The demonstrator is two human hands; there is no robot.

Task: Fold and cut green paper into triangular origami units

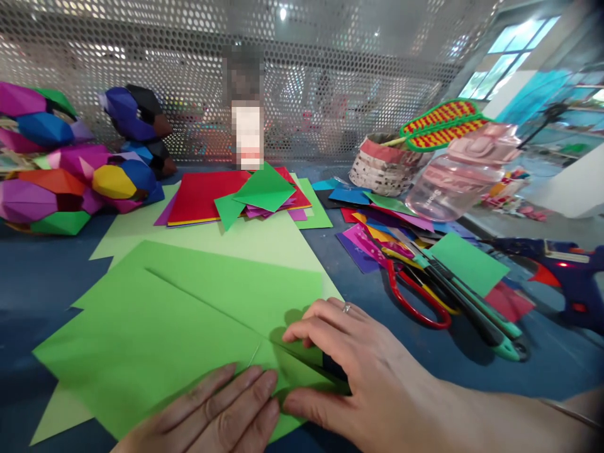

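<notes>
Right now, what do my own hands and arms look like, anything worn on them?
Both are bare. The right hand has a thin silver ring on one finger and no sleeve along the forearm. The left hand shows no ring or sleeve in view.

Both hands bare, no sleeves in view. Right hand (372,371): 1 slim silver ring (346,307) on a finger. Left hand (221,412): no jewellery visible.
</notes>
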